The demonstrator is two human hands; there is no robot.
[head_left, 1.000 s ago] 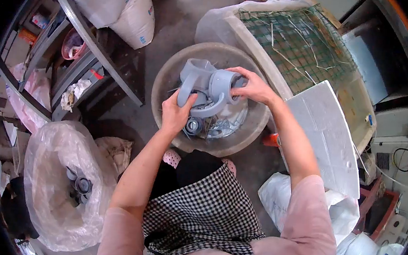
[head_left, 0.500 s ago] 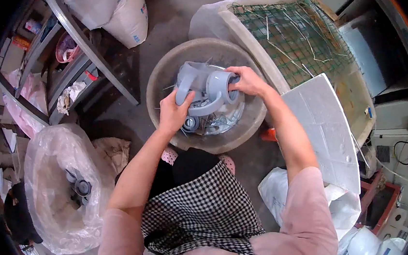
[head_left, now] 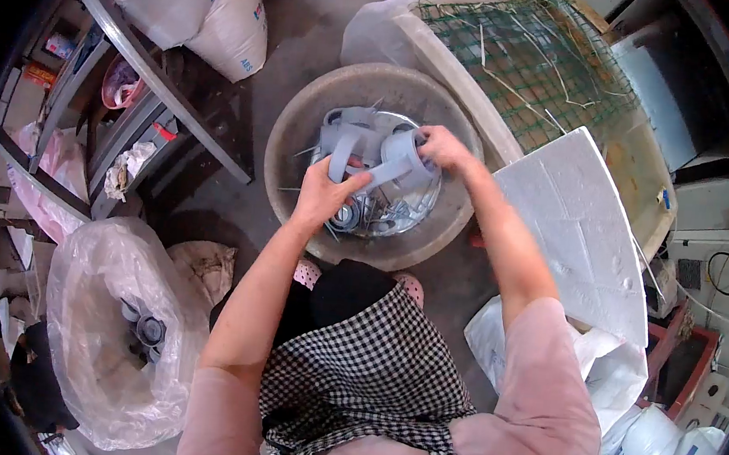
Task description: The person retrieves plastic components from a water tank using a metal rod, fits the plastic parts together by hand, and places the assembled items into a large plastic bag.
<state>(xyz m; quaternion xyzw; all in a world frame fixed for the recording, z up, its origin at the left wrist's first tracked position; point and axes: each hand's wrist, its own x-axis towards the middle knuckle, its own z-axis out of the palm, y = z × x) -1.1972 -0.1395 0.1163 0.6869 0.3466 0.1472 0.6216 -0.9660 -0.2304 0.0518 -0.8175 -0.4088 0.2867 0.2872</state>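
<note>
Over a round basin (head_left: 292,208), my left hand (head_left: 326,194) and my right hand (head_left: 447,150) hold a light grey moulded plastic part (head_left: 396,163). The part has a wide cylindrical ring on the right and a curved loop on the left. My left fingers are closed round the loop's lower end. On the right, my fingers grip the cylinder's outer edge, with some fingertips hidden. Beneath lie more grey plastic pieces (head_left: 346,217) and thin strips, partly covered by my hands and the part.
To the left, a clear plastic bag (head_left: 79,324) holds several dark grey pieces. A metal shelf frame (head_left: 159,93) stands beyond it. At right are a white foam board (head_left: 576,233) and a tub (head_left: 447,74) under green mesh (head_left: 518,59). White sacks (head_left: 226,29) stand at upper left.
The grey part has turned and tilted between my hands. My left hand has shifted slightly right and down, and my right hand has moved a little right.
</note>
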